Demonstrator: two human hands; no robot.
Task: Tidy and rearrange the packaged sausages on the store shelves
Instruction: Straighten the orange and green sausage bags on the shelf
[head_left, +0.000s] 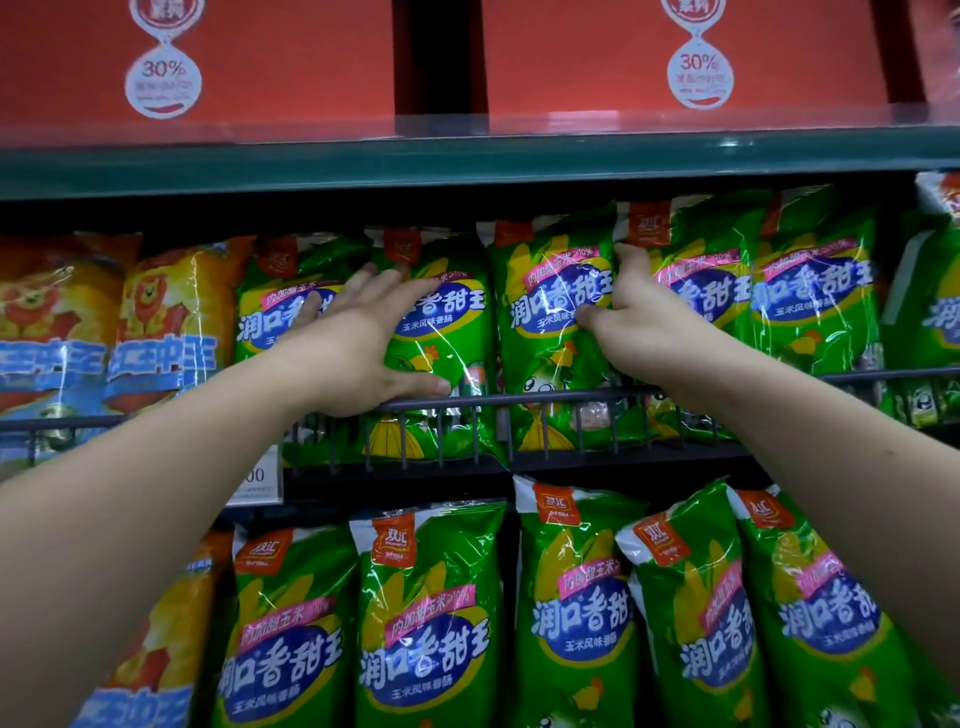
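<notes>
On the middle shelf (623, 460), behind the wire rail (519, 397), we log 2 green items: left sausage pack (447, 338) under our flat left hand (363, 338), right sausage pack (550, 332) pinched edgewise by our right hand (639, 322).
</notes>
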